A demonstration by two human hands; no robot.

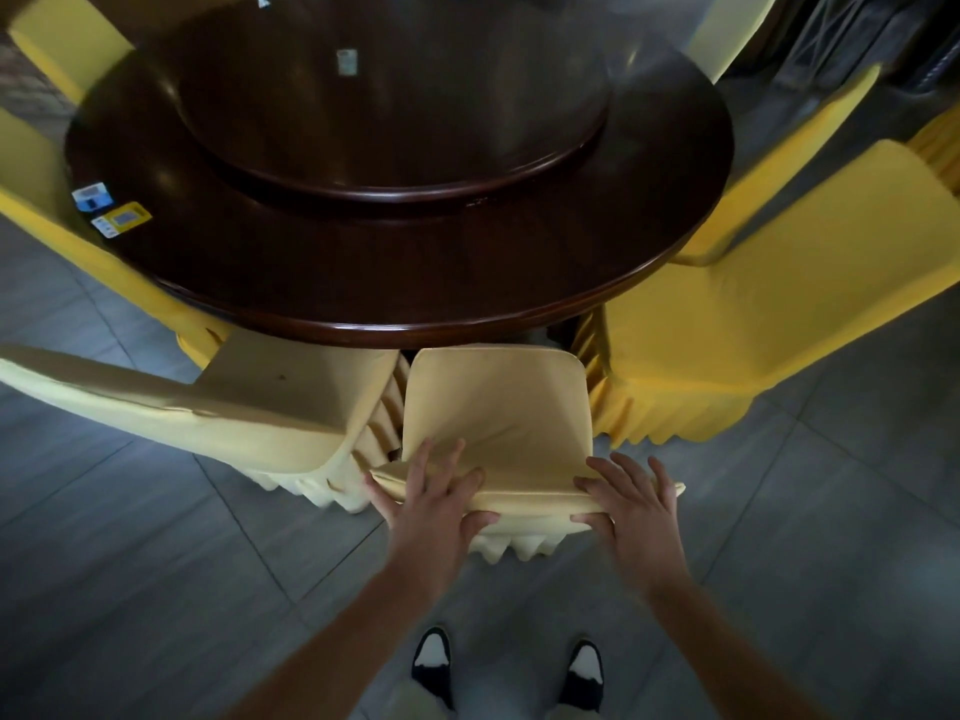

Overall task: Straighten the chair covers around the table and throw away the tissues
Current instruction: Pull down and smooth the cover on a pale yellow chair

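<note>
A chair in a pale yellow cover (498, 402) stands pushed against the near edge of the round dark wooden table (415, 283). My left hand (434, 498) grips the top edge of its backrest on the left, fingers over the front and thumb behind. My right hand (631, 498) grips the same edge on the right. Small packets (109, 207) lie on the table's left rim, and another one (347, 62) lies on the turntable. I cannot tell whether these are tissues.
A pale-covered chair (249, 407) stands close on the left and a bright yellow-covered chair (753, 324) on the right. More yellow chairs ring the table. A raised turntable (415, 174) fills the table's middle. Grey floor tiles and my shoes (509, 667) lie below.
</note>
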